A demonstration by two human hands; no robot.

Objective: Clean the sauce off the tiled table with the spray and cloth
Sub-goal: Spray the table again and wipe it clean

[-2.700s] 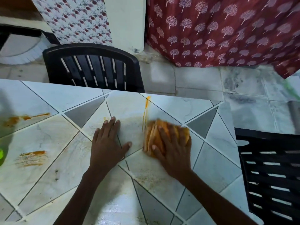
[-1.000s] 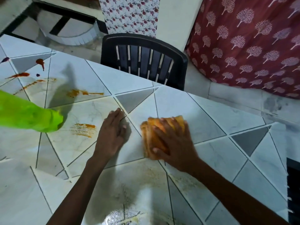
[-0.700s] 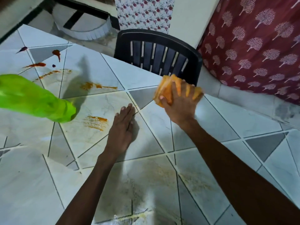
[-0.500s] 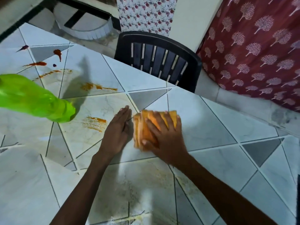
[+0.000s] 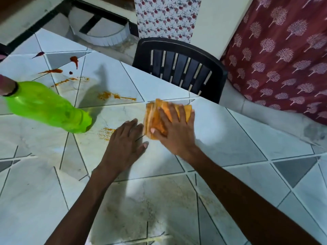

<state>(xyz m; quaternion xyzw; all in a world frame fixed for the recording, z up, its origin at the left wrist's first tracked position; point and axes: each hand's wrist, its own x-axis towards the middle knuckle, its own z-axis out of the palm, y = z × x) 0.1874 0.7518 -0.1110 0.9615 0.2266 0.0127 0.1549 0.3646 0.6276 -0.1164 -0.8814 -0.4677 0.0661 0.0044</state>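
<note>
Pressing one cloth under my spread right hand, frame centre; left hand flat alongside; one green bottle far left.

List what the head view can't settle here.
Green plastic bottle: top end cut off by the left edge of the head view; no nozzle visible.
Folded orange cloth: right hand covers most of it, both blurred.
Tiled table under cloth and left hand: any sauce there is hidden.
</note>
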